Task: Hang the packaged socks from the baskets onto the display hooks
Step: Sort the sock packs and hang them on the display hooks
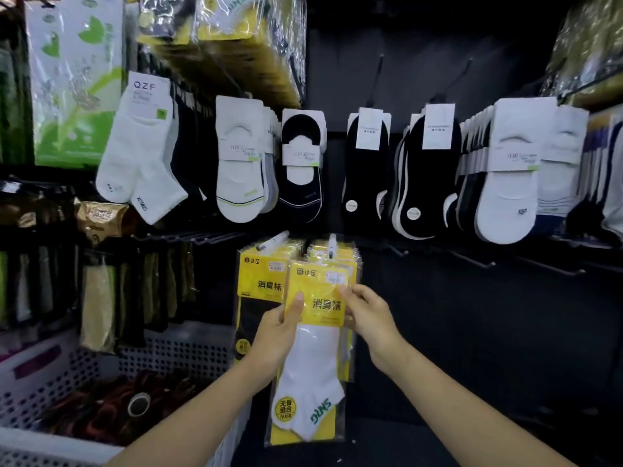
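1. My left hand [279,332] grips the clear plastic pack of white ankle socks with a yellow printed card [317,348]. The thumb lies flat on the front of its left edge and the other fingers are curled out of sight behind it.
2. My right hand [367,315] pinches the pack's right edge at the level of the yellow card, fingertips on the front.
3. The pack hangs upright between my hands, with the sock toes pointing down.
4. Just above the pack's top edge is a white-tipped display hook [332,244]. I cannot tell whether the pack's hole is on it.
5. Directly behind the pack, a stack of like yellow-carded packs [350,261] hangs from that hook.
6. Just left of the pack hangs a second stack of yellow-carded packs holding black socks [259,298].
7. Well to the lower left of the pack stands a white perforated plastic basket [50,375] with dark goods in it.
8. Above the pack runs a row of white and black low-cut socks on paper bands [367,170].
9. To the pack's right, bare black hooks [472,259] stick out from the dark panel.
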